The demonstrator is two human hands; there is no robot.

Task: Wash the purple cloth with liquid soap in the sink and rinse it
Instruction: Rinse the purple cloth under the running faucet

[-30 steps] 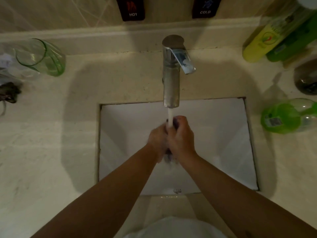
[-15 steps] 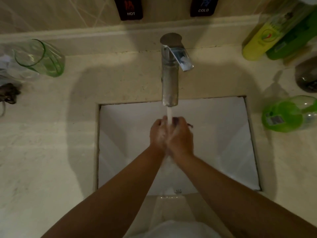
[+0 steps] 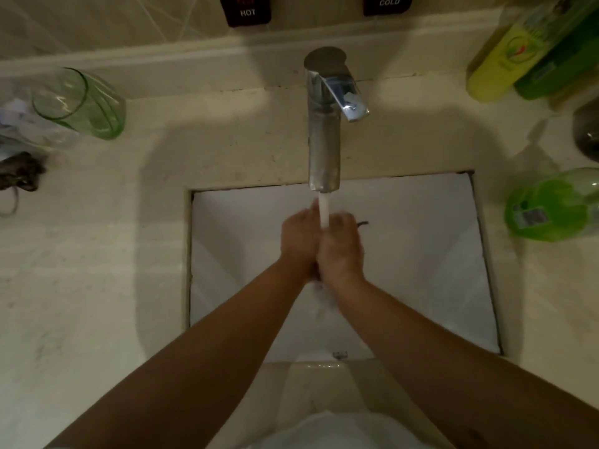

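Observation:
Over the white square sink (image 3: 421,270), my left hand (image 3: 299,244) and my right hand (image 3: 342,251) are pressed together under the running water (image 3: 323,212) from the chrome tap (image 3: 324,131). The purple cloth (image 3: 362,224) is squeezed between both hands and almost wholly hidden; only a dark tip shows past my right fingers. A green liquid soap bottle (image 3: 551,205) lies on its side on the counter right of the sink.
A green glass (image 3: 81,103) lies on the counter at the back left, beside a dark cable (image 3: 19,171). Yellow (image 3: 499,56) and green (image 3: 557,56) bottles lean at the back right, with a dark round object (image 3: 588,131) below them. HOT and COLD labels sit on the wall.
My hands have shifted slightly up toward the spout and rubbed against each other; a dark tip of cloth now pokes out to the right. Water keeps running.

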